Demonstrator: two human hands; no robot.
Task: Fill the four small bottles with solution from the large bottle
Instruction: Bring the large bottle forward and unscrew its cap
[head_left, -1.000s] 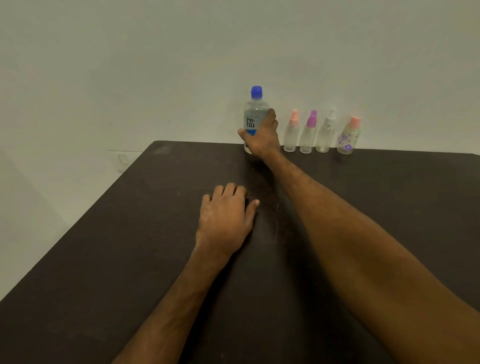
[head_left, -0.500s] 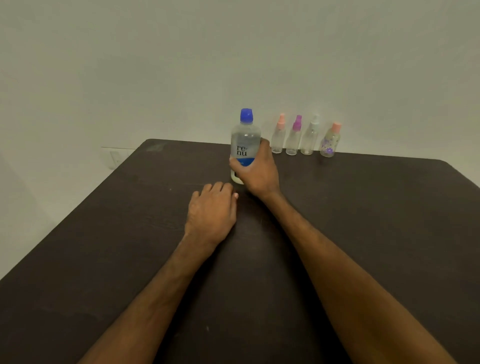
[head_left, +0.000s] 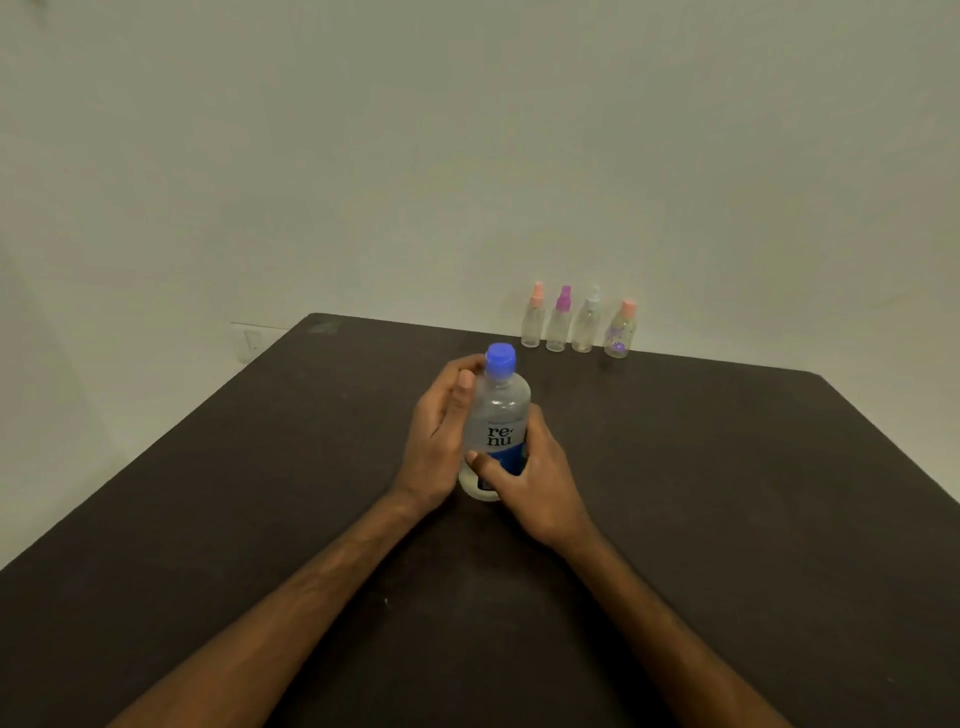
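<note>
Up off the surface (head_left: 727, 493) now, the left hand (head_left: 441, 431) is curling beside the top of the large bottle (head_left: 498, 415), which is standing much nearer than before, out in the middle and away from the wall. Its fingers are reaching behind the blue cap (head_left: 500, 359). I cannot tell if they are squeezing yet. It is probably getting ready to twist the cap off. The right hand (head_left: 540, 483) is wrapping around the bottle's lower part, likely keeping it steady for that twist. The 4 small bottles (head_left: 576, 325) are waiting in a row at the far edge, well apart from both hands, with their tops on.
</note>
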